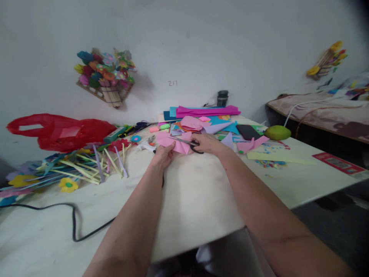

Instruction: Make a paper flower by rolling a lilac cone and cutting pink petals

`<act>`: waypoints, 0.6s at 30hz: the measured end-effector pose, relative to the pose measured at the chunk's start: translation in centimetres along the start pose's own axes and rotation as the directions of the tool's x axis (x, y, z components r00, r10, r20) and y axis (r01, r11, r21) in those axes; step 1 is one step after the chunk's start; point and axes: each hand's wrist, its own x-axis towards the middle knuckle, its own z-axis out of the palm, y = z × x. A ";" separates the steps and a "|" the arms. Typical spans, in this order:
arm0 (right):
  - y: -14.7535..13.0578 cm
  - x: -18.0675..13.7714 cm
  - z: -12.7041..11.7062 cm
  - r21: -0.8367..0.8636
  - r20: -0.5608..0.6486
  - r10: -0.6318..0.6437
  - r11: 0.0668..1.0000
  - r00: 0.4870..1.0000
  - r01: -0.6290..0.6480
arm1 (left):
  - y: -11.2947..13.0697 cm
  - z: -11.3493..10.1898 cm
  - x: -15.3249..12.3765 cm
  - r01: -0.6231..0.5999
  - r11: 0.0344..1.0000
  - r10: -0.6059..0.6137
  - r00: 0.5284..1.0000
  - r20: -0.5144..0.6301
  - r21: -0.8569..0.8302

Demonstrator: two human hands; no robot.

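Above the middle of the table, my left hand (165,156) pinches the lower edge of a pink sheet of paper (165,140). A pair of scissors (181,141) with dark handles is in my right hand (206,143), its fingers closed round the loops. The metal blades point left and lie across the pink paper. I cannot make out how far apart the blades are. Just left of the paper, a white glue gun (146,146) rests on the table, partly behind my left hand.
A red plastic bag (66,132), paper strips (86,165) and a yellow paper flower (68,185) lie left. Coloured paper (207,111) piles at the back. A dark phone (248,132) and a green mango-like fruit (277,132) sit right. A black cord (74,223) crosses front left.
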 end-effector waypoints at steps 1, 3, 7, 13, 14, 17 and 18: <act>-0.1 0.0 0.0 -0.003 -0.005 -0.003 1.000 1.000 0.003 | 0.0 0.1 0.0 0.002 1.000 -0.002 1.000 -0.004 0.006; -0.2 -0.1 0.0 -0.012 -0.018 -0.008 1.000 1.000 0.007 | -0.1 0.2 -0.1 0.000 1.000 0.000 1.000 -0.003 0.017; -0.4 -0.1 0.1 -0.032 -0.024 0.002 0.999 1.000 -0.002 | -0.2 0.4 -0.1 0.010 1.000 -0.011 1.000 0.018 0.021; -0.3 0.1 0.2 -0.008 -0.026 0.000 1.000 1.000 0.000 | -0.1 0.5 -0.1 0.011 0.999 -0.011 1.000 0.005 0.030; -0.2 0.2 0.2 -0.006 -0.022 0.000 1.000 1.000 0.000 | -0.1 0.5 -0.1 0.011 1.000 -0.011 1.000 0.005 0.027; -0.1 0.4 0.2 -0.004 -0.014 -0.002 1.000 1.000 0.002 | -0.1 0.5 -0.2 0.028 0.999 -0.028 1.000 0.008 0.018; -0.1 0.4 0.3 -0.005 -0.014 -0.004 1.000 1.000 0.004 | 0.0 0.5 -0.2 0.033 0.999 -0.033 0.999 0.008 0.015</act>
